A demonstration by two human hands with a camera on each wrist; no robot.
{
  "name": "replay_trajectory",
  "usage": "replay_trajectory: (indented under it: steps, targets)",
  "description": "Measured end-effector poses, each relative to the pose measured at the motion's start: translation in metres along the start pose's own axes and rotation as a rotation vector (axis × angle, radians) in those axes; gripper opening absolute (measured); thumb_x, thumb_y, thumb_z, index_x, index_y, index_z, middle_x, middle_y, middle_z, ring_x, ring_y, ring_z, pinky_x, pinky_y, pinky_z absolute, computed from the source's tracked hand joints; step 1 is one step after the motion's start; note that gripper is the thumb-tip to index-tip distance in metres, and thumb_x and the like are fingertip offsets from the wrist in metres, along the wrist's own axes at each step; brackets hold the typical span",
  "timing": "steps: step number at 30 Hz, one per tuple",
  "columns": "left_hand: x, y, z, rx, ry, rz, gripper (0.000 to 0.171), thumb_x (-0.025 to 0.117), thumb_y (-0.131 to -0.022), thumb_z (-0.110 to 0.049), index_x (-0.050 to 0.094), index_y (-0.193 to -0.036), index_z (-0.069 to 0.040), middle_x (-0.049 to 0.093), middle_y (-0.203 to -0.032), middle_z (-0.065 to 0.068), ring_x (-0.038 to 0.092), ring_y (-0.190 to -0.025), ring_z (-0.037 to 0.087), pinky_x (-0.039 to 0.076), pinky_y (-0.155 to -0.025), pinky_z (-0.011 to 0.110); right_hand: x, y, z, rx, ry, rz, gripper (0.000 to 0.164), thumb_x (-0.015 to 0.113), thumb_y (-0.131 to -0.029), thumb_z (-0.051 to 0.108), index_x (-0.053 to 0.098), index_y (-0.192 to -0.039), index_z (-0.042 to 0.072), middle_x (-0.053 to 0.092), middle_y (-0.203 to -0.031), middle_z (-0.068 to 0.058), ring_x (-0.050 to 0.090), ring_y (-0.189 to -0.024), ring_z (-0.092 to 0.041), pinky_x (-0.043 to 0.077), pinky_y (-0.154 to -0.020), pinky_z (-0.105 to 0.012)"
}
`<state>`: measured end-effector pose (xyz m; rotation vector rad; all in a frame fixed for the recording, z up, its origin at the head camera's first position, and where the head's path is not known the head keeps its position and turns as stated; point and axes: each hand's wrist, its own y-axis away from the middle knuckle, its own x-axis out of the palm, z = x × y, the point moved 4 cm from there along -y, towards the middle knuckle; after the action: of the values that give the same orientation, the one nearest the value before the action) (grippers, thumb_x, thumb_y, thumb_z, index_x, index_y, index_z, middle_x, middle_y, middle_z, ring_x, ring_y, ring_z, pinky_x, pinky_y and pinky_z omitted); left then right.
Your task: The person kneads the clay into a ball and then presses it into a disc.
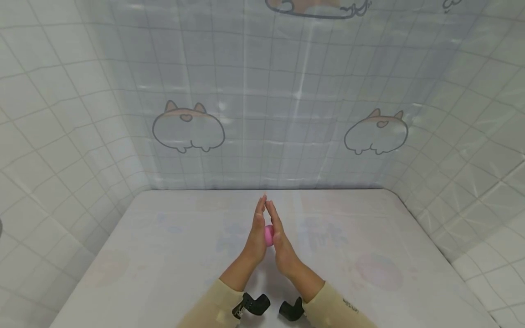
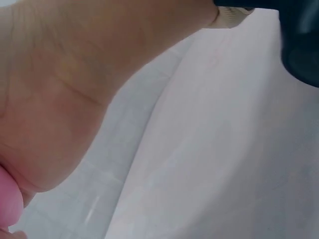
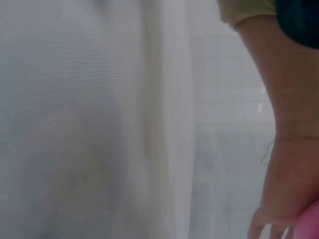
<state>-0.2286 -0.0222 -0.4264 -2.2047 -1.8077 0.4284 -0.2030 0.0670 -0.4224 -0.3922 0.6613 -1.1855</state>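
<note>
A small smooth pink lump (image 1: 269,235), clay-like in look, sits between two facing palms in the head view. My left hand (image 1: 257,234) presses it from the left with straight fingers pointing away from me. From the other side my right hand (image 1: 283,241) presses with its fingers straight too. The fingertips of both hands come close together at the top. In the left wrist view the pink lump (image 2: 7,199) shows at the lower left against the palm; in the right wrist view its edge (image 3: 307,224) appears at the lower right corner. The palms hide part of it.
Beneath the hands lies a white table (image 1: 164,255) with faint coloured prints. Tiled-pattern curtains with dog drawings (image 1: 188,130) stand behind it and along both sides. Black camera mounts (image 1: 256,304) are on both wrists, over light yellow sleeves (image 1: 215,305).
</note>
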Motion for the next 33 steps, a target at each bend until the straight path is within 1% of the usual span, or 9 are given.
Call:
replay_trajectory:
  steps: [3, 5, 12, 16, 19, 22, 27, 30, 33]
  targets:
    - [0.001, 0.002, 0.001, -0.017, -0.027, 0.010, 0.088, 0.010, -0.097, -0.074, 0.009, -0.162, -0.016, 0.004, -0.168, 0.007, 0.005, -0.152, 0.035, 0.003, -0.111, 0.073, 0.000, 0.000, 0.002, 0.008, 0.020, -0.022, 0.082, 0.009, -0.102, 0.066, 0.000, -0.161, 0.010, 0.005, -0.168, -0.012, 0.003, -0.153, -0.022, 0.012, -0.114, -0.067]
    - [0.001, 0.004, 0.002, -0.021, -0.040, 0.025, 0.089, 0.010, -0.097, -0.075, 0.009, -0.162, -0.014, 0.005, -0.168, 0.009, 0.005, -0.152, 0.036, 0.004, -0.111, 0.073, 0.000, 0.000, 0.003, 0.014, 0.028, -0.046, 0.081, 0.009, -0.103, 0.064, 0.001, -0.161, 0.009, 0.005, -0.168, -0.011, 0.003, -0.153, -0.023, 0.015, -0.111, -0.070]
    - [0.002, 0.011, 0.001, -0.028, -0.070, 0.095, 0.071, 0.006, -0.103, -0.063, 0.013, -0.162, -0.023, 0.008, -0.168, 0.007, 0.011, -0.151, 0.036, 0.011, -0.111, 0.072, -0.006, -0.003, 0.005, 0.046, 0.106, -0.134, 0.078, 0.009, -0.104, 0.061, 0.006, -0.161, 0.008, 0.008, -0.167, -0.016, 0.006, -0.152, -0.030, 0.008, -0.113, -0.067]
    - [0.003, 0.013, 0.000, -0.044, -0.071, 0.138, 0.071, 0.004, -0.103, -0.062, 0.012, -0.162, -0.023, 0.007, -0.168, 0.006, 0.013, -0.150, 0.037, 0.014, -0.110, 0.073, -0.012, -0.010, 0.005, 0.067, 0.129, -0.168, 0.081, 0.009, -0.102, 0.066, 0.007, -0.162, 0.011, 0.009, -0.167, -0.015, 0.007, -0.152, -0.031, 0.007, -0.113, -0.068]
    - [0.005, 0.014, -0.001, -0.041, -0.064, 0.165, 0.071, 0.004, -0.104, -0.061, 0.010, -0.162, -0.022, 0.005, -0.168, 0.006, 0.013, -0.151, 0.037, 0.013, -0.110, 0.074, -0.018, -0.015, 0.004, 0.087, 0.129, -0.182, 0.084, 0.009, -0.100, 0.070, 0.007, -0.162, 0.013, 0.008, -0.167, -0.012, 0.006, -0.153, -0.030, 0.007, -0.114, -0.069]
    - [0.007, 0.016, -0.004, -0.022, -0.048, 0.197, 0.070, 0.005, -0.104, -0.060, 0.007, -0.162, -0.021, 0.003, -0.168, 0.004, 0.011, -0.151, 0.036, 0.012, -0.110, 0.074, -0.022, -0.021, 0.002, 0.111, 0.125, -0.193, 0.087, 0.010, -0.098, 0.073, 0.006, -0.162, 0.014, 0.007, -0.168, -0.008, 0.005, -0.153, -0.028, 0.006, -0.114, -0.068]
    - [0.008, 0.019, -0.004, 0.042, 0.004, 0.240, 0.069, 0.006, -0.106, -0.057, 0.004, -0.162, -0.018, 0.002, -0.168, 0.006, 0.011, -0.151, 0.038, 0.009, -0.111, 0.073, -0.026, -0.024, -0.007, 0.197, 0.112, -0.192, 0.086, 0.011, -0.097, 0.075, 0.007, -0.162, 0.020, 0.007, -0.168, -0.004, 0.006, -0.153, -0.028, 0.007, -0.113, -0.070]
    - [0.007, 0.019, -0.007, 0.071, 0.045, 0.249, 0.073, 0.006, -0.104, -0.060, 0.003, -0.162, -0.016, 0.002, -0.168, 0.010, 0.010, -0.151, 0.037, 0.006, -0.112, 0.072, -0.026, -0.025, -0.014, 0.243, 0.124, -0.173, 0.084, 0.012, -0.096, 0.076, 0.007, -0.162, 0.025, 0.007, -0.168, -0.003, 0.007, -0.152, -0.028, 0.008, -0.112, -0.072]
    - [0.006, 0.018, -0.013, 0.092, 0.077, 0.257, 0.078, 0.005, -0.102, -0.065, 0.002, -0.162, -0.015, 0.000, -0.168, 0.011, 0.006, -0.152, 0.034, 0.003, -0.112, 0.072, -0.024, -0.026, -0.020, 0.255, 0.134, -0.156, 0.083, 0.012, -0.096, 0.077, 0.007, -0.162, 0.027, 0.008, -0.168, -0.004, 0.008, -0.152, -0.030, 0.009, -0.111, -0.073]
